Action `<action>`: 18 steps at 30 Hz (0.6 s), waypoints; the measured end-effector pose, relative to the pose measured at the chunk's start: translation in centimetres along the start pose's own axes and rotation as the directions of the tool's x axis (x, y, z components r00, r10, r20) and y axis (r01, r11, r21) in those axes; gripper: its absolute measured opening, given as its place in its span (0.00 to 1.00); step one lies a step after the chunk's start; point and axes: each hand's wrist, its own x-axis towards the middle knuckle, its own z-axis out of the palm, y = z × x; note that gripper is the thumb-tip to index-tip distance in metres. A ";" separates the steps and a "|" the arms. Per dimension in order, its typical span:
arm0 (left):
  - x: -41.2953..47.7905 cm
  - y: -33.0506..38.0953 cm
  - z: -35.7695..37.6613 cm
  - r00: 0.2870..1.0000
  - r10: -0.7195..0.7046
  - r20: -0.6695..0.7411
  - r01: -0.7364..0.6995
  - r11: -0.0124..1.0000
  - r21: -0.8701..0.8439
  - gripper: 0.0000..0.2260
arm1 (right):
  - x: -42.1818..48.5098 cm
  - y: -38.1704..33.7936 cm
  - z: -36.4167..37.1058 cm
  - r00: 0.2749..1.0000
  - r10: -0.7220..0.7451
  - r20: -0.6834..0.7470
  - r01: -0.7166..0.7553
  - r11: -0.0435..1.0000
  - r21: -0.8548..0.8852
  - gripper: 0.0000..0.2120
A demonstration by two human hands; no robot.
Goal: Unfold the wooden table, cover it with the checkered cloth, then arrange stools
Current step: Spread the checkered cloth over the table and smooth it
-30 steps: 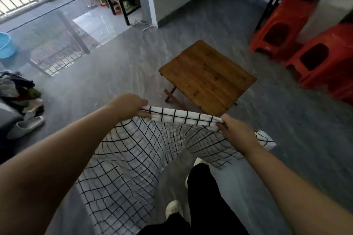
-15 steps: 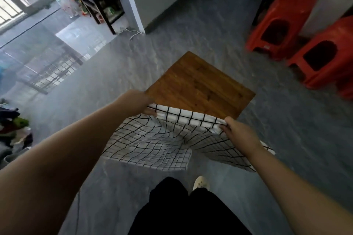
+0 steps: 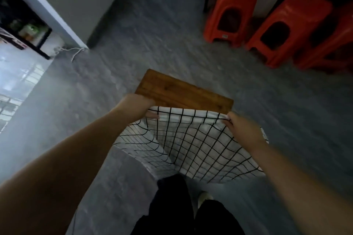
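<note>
The checkered cloth [image 3: 193,145] is held up in the air over the near edge of the wooden table [image 3: 183,92], covering the near part of its top. The cloth's top hem runs left to right between the hands, roughly parallel to the table's far edge, and the rest sags down toward the person's legs. The left hand [image 3: 136,107] has its fingers closed on the hem's left corner; the right hand [image 3: 242,129] pinches the right corner, fingers curled shut on the fabric. The tabletop's long axis runs from the upper left to the lower right. The table stands on a grey mottled floor [image 3: 172,44]. Red plastic stools [image 3: 235,7] stand together by the far right wall, well apart from the table. A grey wall corner [image 3: 76,2] rises at far left, beside a dark shelf [image 3: 28,30].
</note>
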 end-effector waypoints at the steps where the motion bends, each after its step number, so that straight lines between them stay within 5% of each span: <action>1: 1.7 -1.0 0.4 1.000 0.004 0.016 -0.003 1.000 -0.028 0.21 | 1.3 0.3 0.3 1.000 0.017 -0.012 -0.018 1.000 -0.020 0.14; 8: 12.3 -4.0 2.8 0.995 0.026 0.094 -0.006 0.978 -0.210 0.14 | 9.7 3.6 3.4 0.991 -0.017 -0.136 0.003 0.994 -0.105 0.14; 14: 21.7 -4.6 6.1 0.991 0.027 0.129 -0.030 0.999 0.015 0.21 | 17.6 10.5 8.7 0.984 -0.156 -0.082 0.143 0.978 -0.150 0.12; 18: 27.9 -5.6 11.3 0.996 0.050 0.070 -0.053 0.998 0.046 0.37 | 21.7 15.0 12.0 0.978 -0.183 -0.101 0.173 0.980 -0.102 0.17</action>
